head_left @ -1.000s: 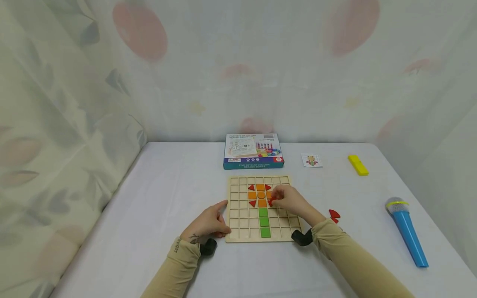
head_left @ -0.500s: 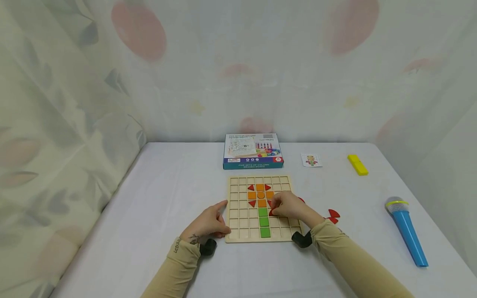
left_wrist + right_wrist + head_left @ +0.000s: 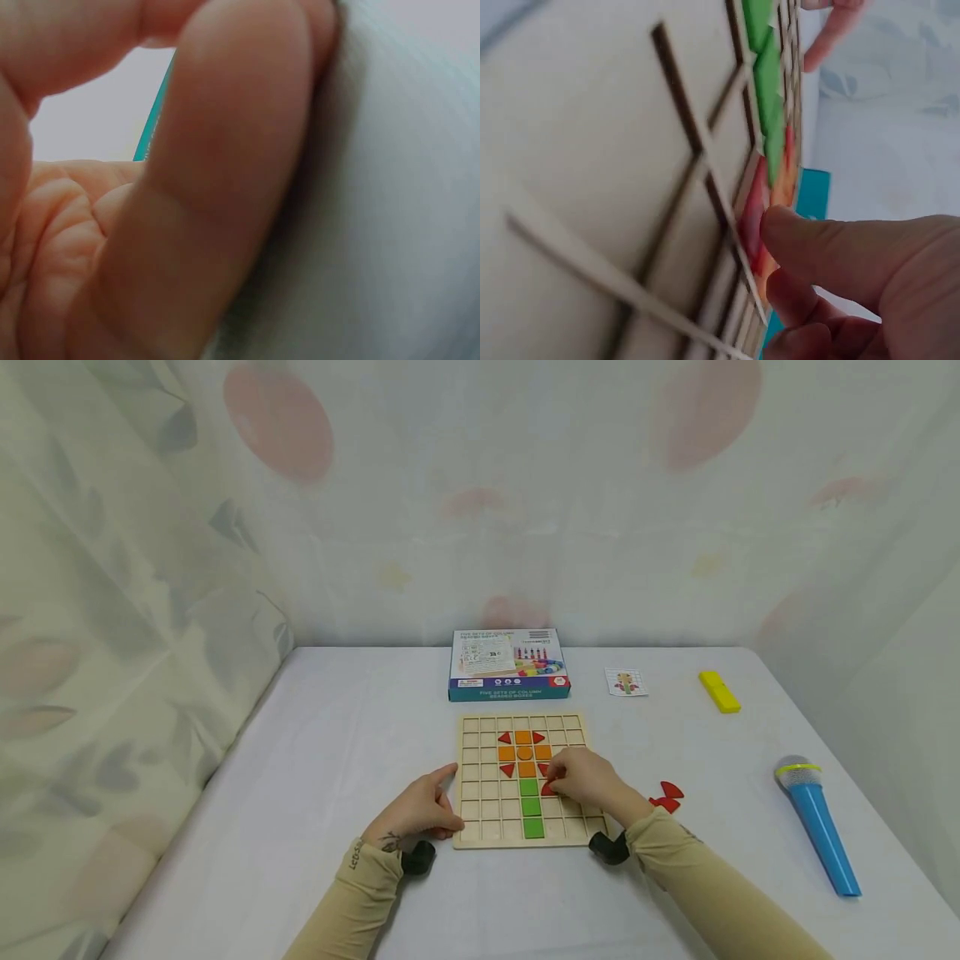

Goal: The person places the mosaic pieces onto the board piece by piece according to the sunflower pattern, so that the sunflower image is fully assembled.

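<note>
In the head view my right hand (image 3: 588,777) pinches a red quarter-circle tile (image 3: 549,788) at a square of the wooden grid board (image 3: 487,835), just right of the green square tiles (image 3: 532,807). The right wrist view has the thumb against this red tile (image 3: 754,206). My left hand (image 3: 416,806) rests at the board's left edge, index finger and thumb spread along it; its own wrist view shows mostly blurred fingers (image 3: 217,150). Orange tiles (image 3: 527,769) form a cross around an orange disc (image 3: 525,752), with red triangles (image 3: 507,770) at its corners.
Loose red tiles (image 3: 672,790) lie right of the board, near the right wrist. Behind the board are a flat box (image 3: 510,689) and a small pattern card (image 3: 626,682). A yellow block (image 3: 720,692) and a blue toy microphone (image 3: 823,839) lie farther right.
My right hand has moved slightly toward me, from a red triangle to the square below with the quarter-circle tile. A red patch beyond the hand is no longer visible. The left hand stays put.
</note>
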Tool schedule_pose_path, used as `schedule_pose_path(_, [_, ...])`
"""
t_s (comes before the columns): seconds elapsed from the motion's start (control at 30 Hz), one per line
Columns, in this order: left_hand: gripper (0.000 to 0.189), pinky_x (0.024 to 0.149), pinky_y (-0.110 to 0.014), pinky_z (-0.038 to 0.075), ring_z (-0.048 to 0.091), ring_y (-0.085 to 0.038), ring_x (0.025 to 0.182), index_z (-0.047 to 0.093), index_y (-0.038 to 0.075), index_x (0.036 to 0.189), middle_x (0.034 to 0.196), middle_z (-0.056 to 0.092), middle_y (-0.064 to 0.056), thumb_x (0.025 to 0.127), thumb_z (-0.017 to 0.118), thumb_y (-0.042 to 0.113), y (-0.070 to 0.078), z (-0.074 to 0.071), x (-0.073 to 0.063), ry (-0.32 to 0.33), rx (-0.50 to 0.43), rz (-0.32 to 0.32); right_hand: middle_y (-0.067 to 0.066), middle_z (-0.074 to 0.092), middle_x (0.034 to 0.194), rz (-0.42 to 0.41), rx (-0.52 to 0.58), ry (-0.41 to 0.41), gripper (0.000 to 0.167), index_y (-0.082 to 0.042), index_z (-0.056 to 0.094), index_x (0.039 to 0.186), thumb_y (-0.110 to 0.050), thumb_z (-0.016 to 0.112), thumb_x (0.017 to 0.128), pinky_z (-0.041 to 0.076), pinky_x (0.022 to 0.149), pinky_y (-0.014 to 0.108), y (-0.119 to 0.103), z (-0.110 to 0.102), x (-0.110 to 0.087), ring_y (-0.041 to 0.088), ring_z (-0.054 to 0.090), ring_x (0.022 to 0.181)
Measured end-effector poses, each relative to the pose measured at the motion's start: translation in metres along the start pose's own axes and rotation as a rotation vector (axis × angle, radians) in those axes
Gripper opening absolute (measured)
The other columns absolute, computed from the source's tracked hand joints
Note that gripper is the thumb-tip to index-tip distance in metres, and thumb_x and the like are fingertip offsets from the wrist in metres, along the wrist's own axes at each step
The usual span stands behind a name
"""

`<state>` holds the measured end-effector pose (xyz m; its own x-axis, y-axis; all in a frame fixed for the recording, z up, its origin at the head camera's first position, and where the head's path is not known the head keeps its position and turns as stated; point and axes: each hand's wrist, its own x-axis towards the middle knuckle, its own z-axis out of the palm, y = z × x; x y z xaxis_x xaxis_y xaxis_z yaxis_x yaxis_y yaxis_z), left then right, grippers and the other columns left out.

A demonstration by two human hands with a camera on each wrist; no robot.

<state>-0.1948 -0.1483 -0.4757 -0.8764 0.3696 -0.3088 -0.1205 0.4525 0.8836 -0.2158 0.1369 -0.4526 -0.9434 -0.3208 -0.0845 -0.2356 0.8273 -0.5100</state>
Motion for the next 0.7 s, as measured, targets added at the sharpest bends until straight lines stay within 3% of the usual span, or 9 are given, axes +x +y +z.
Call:
schedule_pose_path(0.37, [0.099, 0.049, -0.026, 0.049, 0.055, -0.012, 0.048, 0.02, 0.005, 0.147, 0.063, 0.058, -0.006, 0.067, 0.077, 0.002, 0.001, -0.002, 0.0, 0.0, 0.017, 0.008, 0.009, 0.063, 0.091, 0.14, -0.017, 0.096, 0.027, -0.002, 0.066, 0.109, -0.014, 0.061, 0.085, 0.042, 0.059, 0.029, 0.031, -0.049, -0.012, 0.018, 0.052, 0.074])
schedule_pose_path(0.57, [0.099, 0.049, -0.026, 0.048, 0.055, -0.012, 0.048, 0.02, 0.005, 0.147, 0.062, 0.058, -0.006, 0.067, 0.077, 0.001, 0.0, -0.002, 0.001, -0.004, 0.028, 0.007, 0.012, 0.063, 0.096, 0.28, -0.054, 0.006, 0.031, 0.0, 0.065, 0.107, -0.019, 0.063, 0.084, 0.044, 0.062, 0.032, 0.046, -0.048, -0.017, 0.021, 0.054, 0.078])
schedule_pose_path(0.7, [0.099, 0.049, -0.026, 0.049, 0.055, -0.012, 0.048, 0.019, 0.005, 0.147, 0.062, 0.058, -0.006, 0.067, 0.077, 0.001, 0.0, -0.002, 0.001, -0.009, 0.031, 0.009, 0.014, 0.064, 0.099, 0.331, -0.069, -0.004, 0.031, 0.002, 0.065, 0.106, -0.022, 0.062, 0.086, 0.045, 0.064, 0.034, 0.051, -0.039, -0.017, 0.023, 0.054, 0.079])
